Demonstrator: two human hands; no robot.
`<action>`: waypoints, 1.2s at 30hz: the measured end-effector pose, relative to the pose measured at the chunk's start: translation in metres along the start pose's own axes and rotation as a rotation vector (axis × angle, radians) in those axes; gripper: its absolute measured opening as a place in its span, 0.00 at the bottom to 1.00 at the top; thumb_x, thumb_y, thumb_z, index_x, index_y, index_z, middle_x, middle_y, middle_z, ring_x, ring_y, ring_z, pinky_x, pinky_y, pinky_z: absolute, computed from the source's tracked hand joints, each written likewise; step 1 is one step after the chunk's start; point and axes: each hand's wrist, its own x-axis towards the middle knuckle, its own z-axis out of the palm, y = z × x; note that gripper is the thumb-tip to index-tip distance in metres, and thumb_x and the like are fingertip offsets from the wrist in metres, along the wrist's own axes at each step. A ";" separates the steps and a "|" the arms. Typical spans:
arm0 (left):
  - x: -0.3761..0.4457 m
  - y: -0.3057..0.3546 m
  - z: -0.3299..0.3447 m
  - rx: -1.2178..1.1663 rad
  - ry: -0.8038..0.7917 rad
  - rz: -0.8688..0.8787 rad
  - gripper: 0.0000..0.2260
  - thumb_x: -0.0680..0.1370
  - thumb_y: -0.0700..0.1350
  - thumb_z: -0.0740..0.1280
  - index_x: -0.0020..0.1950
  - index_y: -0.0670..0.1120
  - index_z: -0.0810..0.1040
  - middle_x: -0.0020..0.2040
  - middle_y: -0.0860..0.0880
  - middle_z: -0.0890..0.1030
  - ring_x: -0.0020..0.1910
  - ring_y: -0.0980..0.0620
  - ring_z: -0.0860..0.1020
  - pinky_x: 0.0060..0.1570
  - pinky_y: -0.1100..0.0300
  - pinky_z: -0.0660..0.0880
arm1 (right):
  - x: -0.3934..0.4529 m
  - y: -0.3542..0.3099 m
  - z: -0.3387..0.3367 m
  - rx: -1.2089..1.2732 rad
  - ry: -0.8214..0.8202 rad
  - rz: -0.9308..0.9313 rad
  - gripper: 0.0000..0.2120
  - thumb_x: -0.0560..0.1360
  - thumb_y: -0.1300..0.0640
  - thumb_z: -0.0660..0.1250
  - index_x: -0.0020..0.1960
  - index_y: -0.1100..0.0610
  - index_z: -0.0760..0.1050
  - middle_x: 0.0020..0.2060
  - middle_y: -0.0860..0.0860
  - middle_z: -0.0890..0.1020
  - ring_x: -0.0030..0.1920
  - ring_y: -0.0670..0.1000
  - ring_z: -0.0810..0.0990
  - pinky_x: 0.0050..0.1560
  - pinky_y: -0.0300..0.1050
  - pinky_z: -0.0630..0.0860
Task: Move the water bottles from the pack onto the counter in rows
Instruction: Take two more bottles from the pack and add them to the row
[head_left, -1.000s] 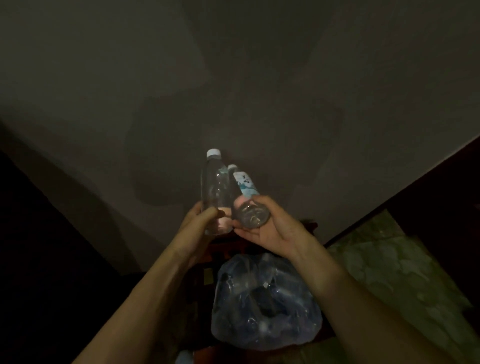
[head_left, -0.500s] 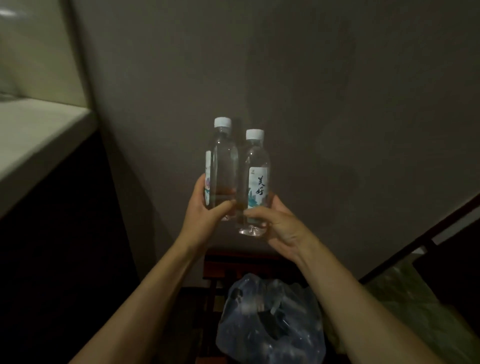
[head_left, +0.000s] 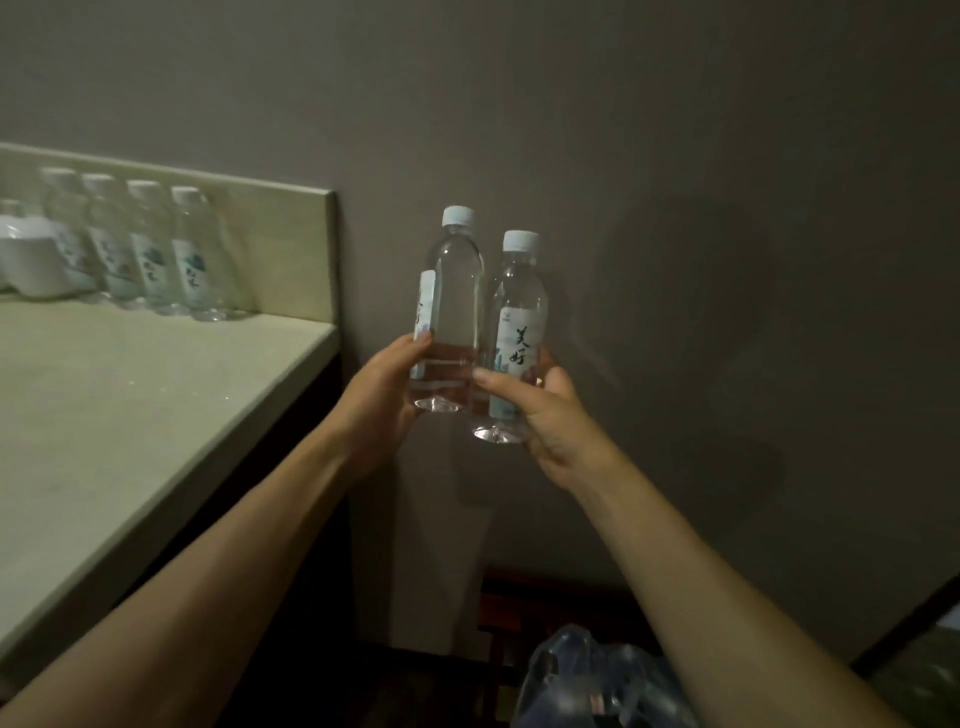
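Observation:
Two clear water bottles with white caps are held upright side by side in front of the grey wall. My left hand (head_left: 382, 395) grips the left bottle (head_left: 453, 291) near its base. My right hand (head_left: 545, 415) grips the right bottle (head_left: 517, 322), which shows a white label with dark characters. Both bottles hang in the air to the right of the pale counter (head_left: 130, 415). A row of several bottles (head_left: 150, 254) stands at the back of the counter against its backsplash. The plastic pack (head_left: 597, 680) lies low at the bottom edge, below my right arm.
A white rounded container (head_left: 31, 254) sits at the counter's far left, in front of the bottle row. A dark reddish stool or frame (head_left: 519, 608) stands under the pack. The counter's right end meets the grey wall.
Both hands rose and shifted with the bottles, the right bottle turning upright. The view swung left, bringing the counter and its bottle row into sight.

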 end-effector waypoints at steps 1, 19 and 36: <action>0.001 0.007 -0.005 0.012 -0.011 0.012 0.18 0.83 0.48 0.60 0.66 0.37 0.75 0.52 0.42 0.84 0.49 0.47 0.85 0.44 0.57 0.82 | 0.004 -0.001 0.007 0.001 0.007 -0.011 0.23 0.68 0.63 0.76 0.59 0.53 0.72 0.48 0.51 0.85 0.49 0.55 0.85 0.47 0.51 0.82; 0.030 0.111 -0.256 0.456 -0.129 0.021 0.20 0.79 0.38 0.66 0.71 0.45 0.72 0.62 0.45 0.81 0.60 0.50 0.80 0.54 0.59 0.78 | 0.102 0.071 0.231 0.016 0.041 -0.014 0.25 0.68 0.61 0.76 0.61 0.53 0.70 0.55 0.56 0.82 0.53 0.57 0.84 0.53 0.62 0.80; 0.042 0.084 -0.299 0.698 0.294 0.195 0.22 0.72 0.40 0.76 0.58 0.52 0.69 0.49 0.62 0.76 0.46 0.67 0.78 0.40 0.71 0.76 | 0.125 0.121 0.287 -0.285 0.197 -0.121 0.24 0.70 0.64 0.74 0.59 0.50 0.67 0.46 0.46 0.79 0.40 0.31 0.80 0.34 0.27 0.75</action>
